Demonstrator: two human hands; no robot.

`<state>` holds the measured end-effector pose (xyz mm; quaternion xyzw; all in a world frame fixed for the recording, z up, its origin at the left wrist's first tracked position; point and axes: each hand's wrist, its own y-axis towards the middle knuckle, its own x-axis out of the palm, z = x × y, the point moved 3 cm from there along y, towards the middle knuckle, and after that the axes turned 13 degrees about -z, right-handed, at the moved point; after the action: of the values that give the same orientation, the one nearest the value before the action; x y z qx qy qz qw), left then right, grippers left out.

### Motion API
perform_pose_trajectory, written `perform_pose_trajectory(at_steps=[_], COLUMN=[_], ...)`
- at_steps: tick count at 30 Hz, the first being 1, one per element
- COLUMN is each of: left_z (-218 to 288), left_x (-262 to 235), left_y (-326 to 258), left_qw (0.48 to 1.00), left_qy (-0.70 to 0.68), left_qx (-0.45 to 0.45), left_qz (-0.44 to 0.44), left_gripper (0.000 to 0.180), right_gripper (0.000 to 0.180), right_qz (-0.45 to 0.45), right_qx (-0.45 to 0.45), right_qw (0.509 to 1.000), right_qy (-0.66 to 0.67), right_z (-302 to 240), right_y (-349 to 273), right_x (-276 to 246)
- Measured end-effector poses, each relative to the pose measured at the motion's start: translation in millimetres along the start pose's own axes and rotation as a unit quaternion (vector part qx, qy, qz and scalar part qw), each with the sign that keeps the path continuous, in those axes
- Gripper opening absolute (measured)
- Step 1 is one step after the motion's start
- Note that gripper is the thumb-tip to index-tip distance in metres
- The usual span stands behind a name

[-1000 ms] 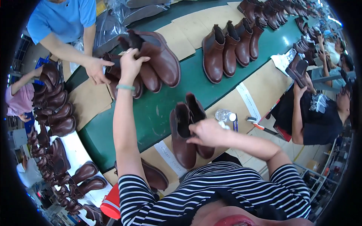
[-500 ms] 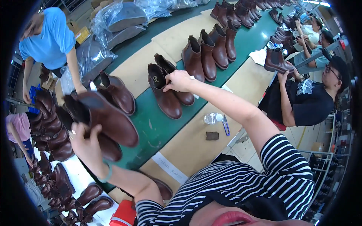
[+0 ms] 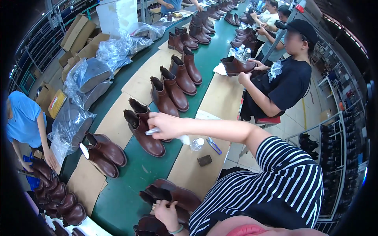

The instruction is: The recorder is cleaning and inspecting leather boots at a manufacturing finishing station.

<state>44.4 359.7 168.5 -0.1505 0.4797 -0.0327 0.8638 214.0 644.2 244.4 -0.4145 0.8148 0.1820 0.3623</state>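
My right hand [image 3: 165, 125] reaches across the green belt [image 3: 130, 185] and is closed on a small white object. It rests against the collar of a pair of brown ankle boots [image 3: 143, 135] standing upright on the belt. Low in the picture, close to my body, my left hand [image 3: 167, 214] grips a second pair of brown boots [image 3: 177, 194], which lies on its side at the belt's near edge. My striped sleeve hides part of the near bench.
More boot pairs [image 3: 179, 76] stand in a row along the belt. A clear bottle [image 3: 197, 143], blue scissors [image 3: 213, 145] and a dark block [image 3: 204, 160] lie on the cardboard-covered bench. A seated person in black [image 3: 283, 82] works at right. Bagged goods [image 3: 84, 82] and racked boots [image 3: 55, 192] are at left.
My left hand has brought its pair of boots down from the far left to the near edge of the belt. My right hand stays at the standing pair, which has shifted left in view.
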Motion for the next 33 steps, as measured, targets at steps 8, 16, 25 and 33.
perform_pose_trajectory(at_steps=[8,16,25,33], left_z=[-3.5,62.6,109.9,142.3], left_x=[18.2,-10.5,118.7,228.3], left_y=[-10.7,-43.3,88.7,146.7], left_qw=[0.999,0.992,0.946,0.907], left_qy=[-0.029,-0.038,-0.297,-0.402], left_qx=[0.000,-0.047,0.130,0.117], left_qz=[-0.031,0.111,-0.016,0.041], left_gripper=[0.032,0.044,0.091,0.101], right_gripper=[0.018,0.016,0.016,0.019], right_qz=[0.043,0.133,0.134,0.127], right_qx=[0.040,0.107,0.196,0.198], right_qw=[0.983,0.876,0.897,0.837], right_qy=[0.172,0.451,0.372,0.494], right_z=[-26.3,1.9,98.0,126.9], right_y=[-138.2,-213.8,-257.1,-228.0], right_x=[0.7,47.5,76.5,98.1])
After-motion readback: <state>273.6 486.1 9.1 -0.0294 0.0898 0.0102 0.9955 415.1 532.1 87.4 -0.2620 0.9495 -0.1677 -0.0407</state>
